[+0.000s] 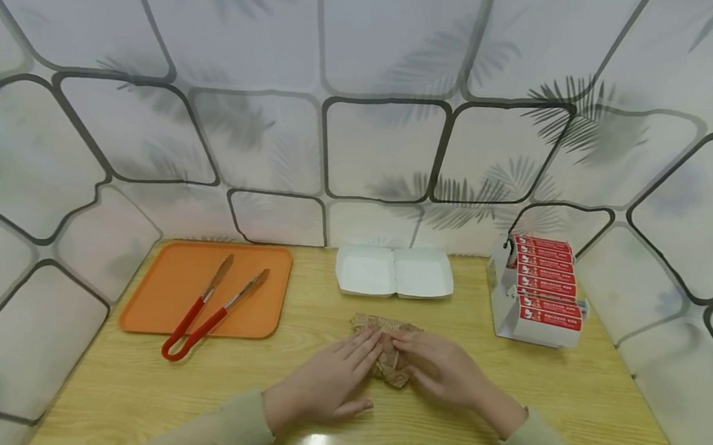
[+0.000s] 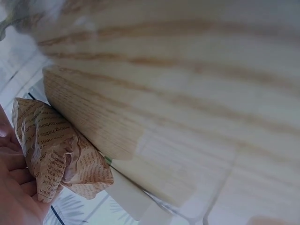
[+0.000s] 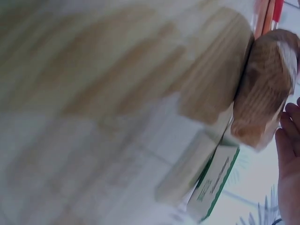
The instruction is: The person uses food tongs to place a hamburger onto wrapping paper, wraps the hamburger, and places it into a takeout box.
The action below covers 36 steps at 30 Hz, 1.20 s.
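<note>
On the wooden table, in the middle of the head view, lies a small packet (image 1: 389, 363) of crumpled brown paper printed with text. The fingers of my left hand (image 1: 336, 376) rest straight across its left side, with the thumb held apart. From the other side, my right hand (image 1: 445, 372) touches the packet with extended fingers, its thumb near the lower edge. The left wrist view shows the folded wrapper (image 2: 56, 145) against the fingers; the right wrist view shows its other side (image 3: 262, 89). What the paper wraps is hidden.
Behind the packet sits an open white clamshell box (image 1: 365, 271). An orange tray (image 1: 147, 290) lies at the left, with red-handled tongs (image 1: 208, 326) partly on it, their handle end over its front edge. Several red-and-white cartons (image 1: 547, 284) stand in a row at the right. A patterned wall (image 1: 380, 148) encloses the table.
</note>
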{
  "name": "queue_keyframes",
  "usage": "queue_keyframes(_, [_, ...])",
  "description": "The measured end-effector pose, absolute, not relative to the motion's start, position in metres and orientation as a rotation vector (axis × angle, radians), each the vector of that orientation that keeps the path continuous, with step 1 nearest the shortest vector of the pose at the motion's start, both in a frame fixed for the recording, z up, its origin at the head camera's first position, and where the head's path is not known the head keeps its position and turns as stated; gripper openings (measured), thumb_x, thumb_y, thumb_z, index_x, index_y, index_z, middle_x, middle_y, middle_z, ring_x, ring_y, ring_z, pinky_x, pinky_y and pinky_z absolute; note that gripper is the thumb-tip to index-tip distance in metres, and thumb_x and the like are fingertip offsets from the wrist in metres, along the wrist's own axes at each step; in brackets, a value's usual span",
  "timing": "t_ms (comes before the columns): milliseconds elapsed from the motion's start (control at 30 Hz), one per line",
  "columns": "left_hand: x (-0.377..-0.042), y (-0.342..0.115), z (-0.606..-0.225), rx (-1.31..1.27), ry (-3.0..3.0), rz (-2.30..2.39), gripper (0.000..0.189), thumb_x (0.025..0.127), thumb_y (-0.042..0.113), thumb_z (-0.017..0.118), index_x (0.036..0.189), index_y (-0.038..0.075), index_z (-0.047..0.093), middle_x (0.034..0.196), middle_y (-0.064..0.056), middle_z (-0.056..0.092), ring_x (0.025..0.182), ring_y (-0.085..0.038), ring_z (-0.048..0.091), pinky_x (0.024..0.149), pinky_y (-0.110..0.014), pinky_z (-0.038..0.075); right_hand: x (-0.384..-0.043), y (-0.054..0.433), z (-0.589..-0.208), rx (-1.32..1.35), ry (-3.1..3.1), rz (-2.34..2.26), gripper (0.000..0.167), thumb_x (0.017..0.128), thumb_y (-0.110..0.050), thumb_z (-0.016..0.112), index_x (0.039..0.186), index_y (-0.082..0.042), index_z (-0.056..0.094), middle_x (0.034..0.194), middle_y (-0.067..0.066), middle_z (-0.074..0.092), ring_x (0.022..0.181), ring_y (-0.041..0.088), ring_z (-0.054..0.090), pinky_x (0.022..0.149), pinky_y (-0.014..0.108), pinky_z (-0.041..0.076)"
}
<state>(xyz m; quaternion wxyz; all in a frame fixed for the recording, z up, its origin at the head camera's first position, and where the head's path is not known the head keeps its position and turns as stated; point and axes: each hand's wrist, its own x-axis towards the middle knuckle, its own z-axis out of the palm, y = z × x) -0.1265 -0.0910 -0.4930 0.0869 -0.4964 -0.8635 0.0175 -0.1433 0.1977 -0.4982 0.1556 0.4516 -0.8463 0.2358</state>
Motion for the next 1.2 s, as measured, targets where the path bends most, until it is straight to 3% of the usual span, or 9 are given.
queue_keyframes(67, [-0.126,-0.091,-0.493,-1.474,-2.562,0.06,0.084,0.107,0.06,0.048,0.163,-0.002,0.036,0.171,-0.022,0.033,0.16,-0.035,0.035,0.132,-0.04,0.032,-0.146,0.205,-0.496,1.26,-2.401,0.687,0.054,0.08,0.0,0.083,0.133,-0.002,0.071,0.134,0.012,0.075,0.12,0.03,0.073,0.103,0.046,0.062])
queue_keyframes(167, [-0.125,-0.09,-0.492,-1.476,-2.576,0.071,0.085,0.107,0.061,0.047,0.163,-0.002,0.036,0.172,-0.022,0.032,0.16,-0.035,0.035,0.133,-0.039,0.032,-0.151,0.216,-0.492,1.216,-2.347,0.727,0.056,0.075,0.005,0.085,0.13,-0.001,0.072,0.129,0.011,0.076,0.115,0.029,0.074,0.11,0.026,0.056])
queue_keyframes(300, [-0.124,-0.088,-0.492,-1.475,-2.625,0.092,0.086,0.108,0.062,0.043,0.164,-0.002,0.033,0.173,-0.022,0.028,0.161,-0.035,0.032,0.133,-0.04,0.03,-0.159,0.236,-0.485,1.137,-2.283,0.754,0.028,0.1,-0.018,0.076,0.123,-0.002,0.075,0.119,0.01,0.078,0.107,0.026,0.073,0.112,0.008,0.046])
queue_keyframes(400, [-0.124,-0.086,-0.493,-1.465,-2.636,0.105,0.086,0.108,0.063,0.042,0.164,-0.002,0.032,0.173,-0.023,0.027,0.162,-0.035,0.031,0.133,-0.041,0.03,-0.164,0.252,-0.481,1.064,-2.256,0.747,0.045,0.11,-0.04,0.055,0.118,-0.002,0.077,0.112,0.01,0.079,0.101,0.026,0.073,0.104,0.008,0.05])
queue_keyframes(433, [-0.124,-0.086,-0.493,-1.464,-2.633,0.102,0.087,0.108,0.062,0.043,0.164,-0.003,0.032,0.173,-0.023,0.027,0.162,-0.035,0.031,0.133,-0.041,0.031,-0.165,0.257,-0.479,1.036,-2.246,0.74,0.047,0.11,-0.042,0.053,0.116,-0.002,0.077,0.11,0.01,0.079,0.099,0.026,0.073,0.102,0.009,0.051])
queue_keyframes(667, [-0.123,-0.084,-0.492,-1.454,-2.626,0.094,0.086,0.108,0.062,0.042,0.164,-0.004,0.032,0.173,-0.023,0.028,0.161,-0.035,0.032,0.132,-0.04,0.032,-0.171,0.295,-0.465,0.838,-2.231,0.688,0.055,0.108,-0.052,0.053,0.112,-0.004,0.079,0.103,0.012,0.079,0.097,0.025,0.068,0.101,0.003,0.042])
queue_keyframes(867, [-0.123,-0.084,-0.493,-1.446,-2.611,0.116,0.086,0.108,0.062,0.043,0.163,-0.004,0.034,0.172,-0.024,0.03,0.16,-0.035,0.034,0.132,-0.04,0.033,-0.174,0.326,-0.461,0.755,-2.202,0.707,0.059,0.106,-0.054,0.056,0.108,0.0,0.079,0.1,0.016,0.077,0.101,0.006,0.063,0.093,-0.001,0.041])
queue_keyframes(1033, [-0.122,-0.084,-0.493,-1.444,-2.598,0.118,0.086,0.108,0.061,0.044,0.163,-0.005,0.035,0.171,-0.024,0.031,0.16,-0.035,0.035,0.131,-0.04,0.034,-0.175,0.344,-0.464,0.725,-2.196,0.789,0.064,0.103,-0.056,0.06,0.105,0.005,0.078,0.099,0.021,0.074,0.115,-0.014,0.053,0.104,-0.003,0.037])
queue_keyframes(1200, [-0.123,-0.085,-0.493,-1.442,-2.592,0.111,0.085,0.108,0.061,0.045,0.162,-0.005,0.035,0.171,-0.024,0.032,0.16,-0.035,0.036,0.131,-0.04,0.034,-0.174,0.353,-0.465,0.7,-2.235,0.796,0.069,0.1,-0.061,0.061,0.108,0.005,0.078,0.101,0.023,0.074,0.119,-0.017,0.049,0.108,-0.001,0.035])
